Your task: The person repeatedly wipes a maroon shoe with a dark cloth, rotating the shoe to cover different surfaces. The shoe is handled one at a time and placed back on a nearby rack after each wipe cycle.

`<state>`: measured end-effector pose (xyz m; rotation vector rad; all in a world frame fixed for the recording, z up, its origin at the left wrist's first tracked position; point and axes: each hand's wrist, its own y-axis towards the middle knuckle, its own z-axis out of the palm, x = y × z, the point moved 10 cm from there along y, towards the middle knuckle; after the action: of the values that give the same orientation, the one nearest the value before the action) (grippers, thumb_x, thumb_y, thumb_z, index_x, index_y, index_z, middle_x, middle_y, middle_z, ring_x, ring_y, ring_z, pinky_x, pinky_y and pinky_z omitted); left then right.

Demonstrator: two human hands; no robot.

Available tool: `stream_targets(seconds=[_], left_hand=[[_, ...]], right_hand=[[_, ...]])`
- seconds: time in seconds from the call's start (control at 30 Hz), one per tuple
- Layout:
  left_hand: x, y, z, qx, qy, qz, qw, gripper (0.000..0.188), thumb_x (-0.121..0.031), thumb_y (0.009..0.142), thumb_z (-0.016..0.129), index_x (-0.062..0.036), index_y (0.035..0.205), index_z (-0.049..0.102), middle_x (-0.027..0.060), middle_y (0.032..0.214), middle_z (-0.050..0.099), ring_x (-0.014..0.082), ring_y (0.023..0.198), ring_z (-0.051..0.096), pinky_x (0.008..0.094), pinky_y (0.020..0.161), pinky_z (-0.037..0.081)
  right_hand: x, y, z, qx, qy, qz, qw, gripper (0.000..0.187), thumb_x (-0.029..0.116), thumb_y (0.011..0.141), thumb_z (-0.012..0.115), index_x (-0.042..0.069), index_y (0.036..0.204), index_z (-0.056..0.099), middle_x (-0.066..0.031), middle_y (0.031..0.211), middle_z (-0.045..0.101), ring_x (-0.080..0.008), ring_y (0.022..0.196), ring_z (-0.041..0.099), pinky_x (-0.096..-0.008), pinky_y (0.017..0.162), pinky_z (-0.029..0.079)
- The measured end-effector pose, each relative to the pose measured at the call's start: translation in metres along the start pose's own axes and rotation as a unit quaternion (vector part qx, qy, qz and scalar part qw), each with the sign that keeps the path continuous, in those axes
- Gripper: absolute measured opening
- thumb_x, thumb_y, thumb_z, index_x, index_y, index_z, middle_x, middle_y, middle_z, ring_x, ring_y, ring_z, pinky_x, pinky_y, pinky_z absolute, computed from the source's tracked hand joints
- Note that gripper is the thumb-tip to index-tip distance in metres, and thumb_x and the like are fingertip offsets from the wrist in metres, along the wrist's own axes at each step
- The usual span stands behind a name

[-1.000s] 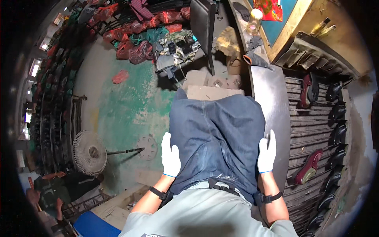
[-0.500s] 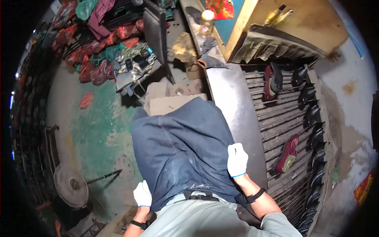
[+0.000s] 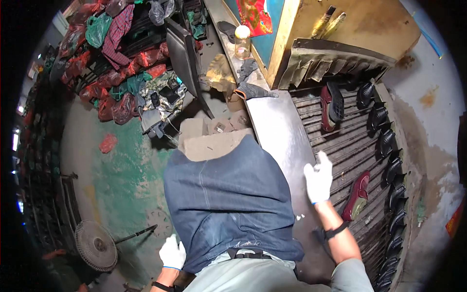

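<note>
Okay, right hand (image 3: 319, 179), right of centre: fingers loosely parted, nothing gripped | left hand (image 3: 172, 253), lower left: can't tell its grip | nearer maroon shoe (image 3: 356, 196), right of centre, on slatted rack (image 3: 350, 152) | risk: a careless brush could knock it into black footwear (image 3: 386, 143), far right

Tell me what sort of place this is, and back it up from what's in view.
Probably a shoe-making workshop: two maroon low-cut shoes lie on a long rack of dark metal slats, with a row of black, glossy, shoe-shaped pieces along its far side.
</note>
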<state>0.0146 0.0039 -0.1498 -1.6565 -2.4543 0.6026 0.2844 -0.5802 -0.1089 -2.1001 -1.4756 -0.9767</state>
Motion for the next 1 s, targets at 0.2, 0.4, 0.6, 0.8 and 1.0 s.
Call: stream_targets(seconds=[0.2, 0.4, 0.6, 0.8, 1.0], left_hand=[[-0.093, 0.022, -0.126, -0.288, -0.104, 0.211, 0.928, 0.049, -0.004, 0.090, 0.077, 0.0022, 0.138, 0.069, 0.0283, 0.136, 0.072, 0.0479, 0.125, 0.069, 0.0538, 0.111, 0.055], [-0.224, 0.060, -0.153, -0.190, -0.301, 0.327, 0.875, 0.049, -0.012, 0.090, 0.087, 0.0010, 0.135, 0.071, 0.0249, 0.139, 0.073, 0.0427, 0.127, 0.072, 0.0490, 0.111, 0.058], [-0.322, 0.098, -0.092, 0.198, -0.712, 0.209, 0.640, 0.065, -0.007, 0.110, 0.067, 0.0024, 0.168, 0.040, 0.0246, 0.166, 0.053, 0.0370, 0.152, 0.058, 0.0468, 0.123, 0.051], [-0.314, 0.146, -0.053, 0.248, -0.862, 0.074, 0.436, 0.051, -0.034, 0.117, 0.061, -0.0073, 0.159, 0.054, 0.0171, 0.146, 0.070, 0.0339, 0.133, 0.069, 0.0549, 0.118, 0.055], [-0.258, 0.108, -0.071, 0.211, -0.836, 0.070, 0.501, 0.054, -0.018, 0.106, 0.074, -0.0028, 0.155, 0.056, 0.0163, 0.136, 0.075, 0.0352, 0.121, 0.076, 0.0519, 0.107, 0.064]], right_hand=[[-0.010, 0.191, -0.020, -0.178, -0.204, -0.004, 0.963, 0.103, 0.043, 0.091, 0.087, 0.016, 0.176, 0.035, -0.0351, 0.171, 0.040, -0.0555, 0.152, 0.046, -0.0591, 0.127, 0.041], [-0.081, 0.266, -0.026, -0.137, -0.173, 0.071, 0.973, 0.067, 0.046, 0.094, 0.075, 0.019, 0.155, 0.070, -0.0328, 0.131, 0.074, -0.0494, 0.119, 0.073, -0.0552, 0.106, 0.058], [0.066, 0.051, -0.019, -0.164, 0.115, -0.042, 0.979, 0.045, 0.015, 0.102, 0.073, -0.009, 0.139, 0.071, -0.0273, 0.136, 0.070, -0.0368, 0.134, 0.065, -0.0434, 0.117, 0.050], [0.155, -0.109, -0.004, 0.154, 0.140, -0.262, 0.942, 0.082, 0.018, 0.084, 0.085, -0.002, 0.159, 0.058, -0.0251, 0.155, 0.059, -0.0455, 0.140, 0.060, -0.0532, 0.122, 0.048], [-0.002, 0.053, 0.011, -0.112, -0.014, -0.018, 0.993, 0.098, 0.027, 0.089, 0.086, 0.008, 0.173, 0.040, -0.0281, 0.142, 0.061, -0.0462, 0.129, 0.062, -0.0548, 0.115, 0.050]])
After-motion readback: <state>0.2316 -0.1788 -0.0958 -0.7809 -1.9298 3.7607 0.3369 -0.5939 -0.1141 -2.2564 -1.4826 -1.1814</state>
